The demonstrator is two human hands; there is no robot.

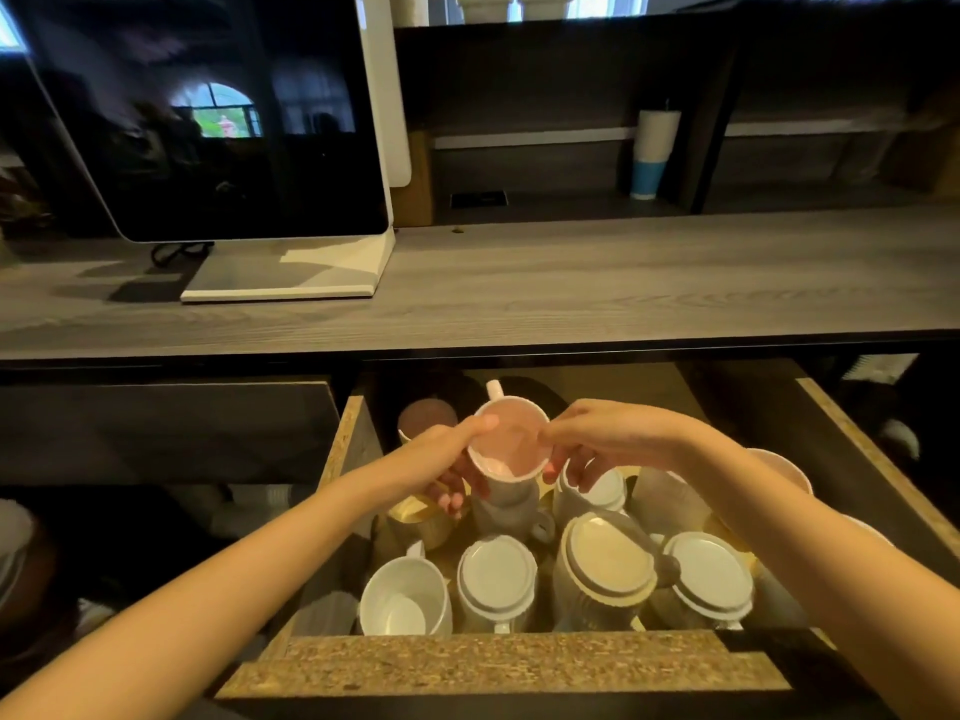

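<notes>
A white mug with a pinkish inside is held upright over an open drawer. Its handle points away from me. My left hand grips the mug's left side, thumb on the rim and fingers curled under it. From the right, my right hand pinches the rim, thumb on top and fingers below. The mug sits on or just above another white mug. Several white mugs fill the drawer, some upside down, one open side up.
A grey wooden counter runs above the drawer. A dark screen on a white stand is at the back left. A white and blue tumbler stands in a dark shelf at the back. The drawer's chipboard walls flank the mugs.
</notes>
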